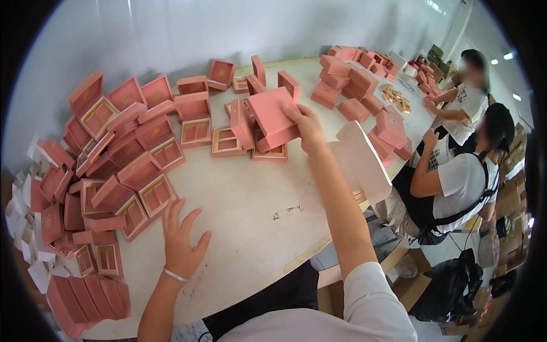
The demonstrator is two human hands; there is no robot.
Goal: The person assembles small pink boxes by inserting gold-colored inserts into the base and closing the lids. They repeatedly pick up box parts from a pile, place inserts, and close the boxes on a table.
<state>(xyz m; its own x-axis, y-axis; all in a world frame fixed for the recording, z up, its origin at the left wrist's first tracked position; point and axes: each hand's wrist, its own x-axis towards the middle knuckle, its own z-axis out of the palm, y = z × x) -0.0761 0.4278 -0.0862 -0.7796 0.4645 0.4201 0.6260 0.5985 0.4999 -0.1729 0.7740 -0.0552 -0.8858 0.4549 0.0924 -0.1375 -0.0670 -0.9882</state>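
Right hand (306,122): we see its fingers clasped over the edge of a pink box (273,118), held tilted above the open boxes (228,141) at mid-table.
Left hand (181,236): we see it spread, flat on the white table (256,211), just beside an open pink box (152,191).

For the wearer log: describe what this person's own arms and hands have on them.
Both forearms are bare. The left hand has a thin silvery bracelet at the wrist. The right hand shows no ring or band; a white short sleeve covers that upper arm. No gloves.
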